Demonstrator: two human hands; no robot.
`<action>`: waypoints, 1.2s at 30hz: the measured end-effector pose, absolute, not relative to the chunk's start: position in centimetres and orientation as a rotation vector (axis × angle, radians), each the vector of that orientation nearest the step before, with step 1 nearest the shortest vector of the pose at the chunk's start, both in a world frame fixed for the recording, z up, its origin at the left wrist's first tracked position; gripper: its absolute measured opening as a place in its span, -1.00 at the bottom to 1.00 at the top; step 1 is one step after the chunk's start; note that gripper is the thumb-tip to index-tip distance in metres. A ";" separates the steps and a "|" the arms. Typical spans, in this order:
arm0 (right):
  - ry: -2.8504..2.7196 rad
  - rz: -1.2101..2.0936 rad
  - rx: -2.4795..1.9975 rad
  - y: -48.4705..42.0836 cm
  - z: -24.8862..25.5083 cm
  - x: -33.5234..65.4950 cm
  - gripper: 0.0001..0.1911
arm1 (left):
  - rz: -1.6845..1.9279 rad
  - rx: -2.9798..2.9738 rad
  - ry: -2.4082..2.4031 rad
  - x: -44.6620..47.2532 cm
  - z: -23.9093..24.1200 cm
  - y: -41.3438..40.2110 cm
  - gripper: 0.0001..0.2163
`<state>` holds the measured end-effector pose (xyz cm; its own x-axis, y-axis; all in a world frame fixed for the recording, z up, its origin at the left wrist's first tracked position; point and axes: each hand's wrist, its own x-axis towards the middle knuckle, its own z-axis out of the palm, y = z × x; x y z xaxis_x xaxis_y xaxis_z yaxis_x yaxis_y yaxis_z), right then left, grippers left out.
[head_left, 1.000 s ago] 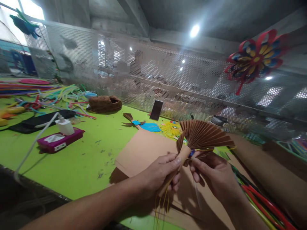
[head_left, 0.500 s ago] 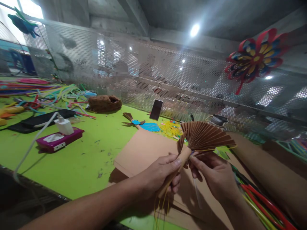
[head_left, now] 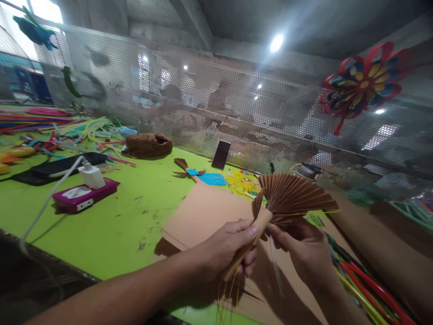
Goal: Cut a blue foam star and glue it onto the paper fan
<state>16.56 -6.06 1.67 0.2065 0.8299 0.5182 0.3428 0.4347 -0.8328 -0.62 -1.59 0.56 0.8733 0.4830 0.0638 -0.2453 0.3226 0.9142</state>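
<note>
My left hand point(head_left: 237, 246) is closed round a tan paper tube point(head_left: 263, 222), held slanting up to the right. Thin yellow strings point(head_left: 231, 289) dangle from its lower end. At its top spreads a pleated brown paper fan point(head_left: 294, 194), with a smaller pleated piece point(head_left: 257, 204) on the left side. My right hand point(head_left: 304, 250) pinches at the fan's base, close against the tube; its fingertips are partly hidden. A thin whitish strip point(head_left: 275, 264) hangs down beside the right thumb. Beneath both hands lies tan cardboard point(head_left: 206, 212).
On the green table point(head_left: 135, 234) are a purple power strip point(head_left: 89, 196) with a white charger point(head_left: 91, 175), a brown pouch point(head_left: 149, 145), a phone point(head_left: 221, 154) and a similar paper piece point(head_left: 192, 172). Red-handled tools point(head_left: 365, 284) lie at right. A perforated panel point(head_left: 237, 104) stands behind.
The fan and tube have shifted slightly to the right in view. Both hands keep their hold. More of the whitish strip shows beside the right thumb.
</note>
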 end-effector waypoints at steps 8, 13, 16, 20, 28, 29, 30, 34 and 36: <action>-1.362 0.472 -1.172 -6.0 1.5 16.3 -0.90 | 0.504 1.154 0.236 -0.5 0.5 -1.5 -0.77; -1.341 0.568 -1.153 -5.8 1.0 16.4 -0.93 | 0.499 1.165 0.248 -0.4 0.4 -1.5 -0.77; -1.315 0.604 -1.144 -5.8 0.9 16.4 -0.92 | 0.507 1.180 0.245 -0.5 0.4 -1.5 -0.78; -1.326 0.577 -1.160 -5.8 1.0 16.4 -0.91 | 0.497 1.159 0.245 -0.6 0.3 -1.6 -0.76; -1.369 0.459 -1.138 -6.0 1.2 16.0 -0.90 | 0.474 1.137 0.248 -0.5 0.3 -1.5 -0.76; -1.369 0.457 -1.135 -6.0 1.1 16.0 -0.91 | 0.476 1.136 0.248 -0.5 0.3 -1.6 -0.76; -1.371 0.463 -1.130 -6.0 1.1 16.0 -0.92 | 0.478 1.134 0.248 -0.5 0.3 -1.6 -0.77; -1.373 0.471 -1.136 -5.9 1.0 16.1 -0.94 | 0.480 1.113 0.258 -0.4 0.2 -1.6 -0.77; -1.375 0.464 -1.142 -5.8 1.0 16.1 -0.93 | 0.485 1.106 0.258 -0.3 0.2 -1.6 -0.77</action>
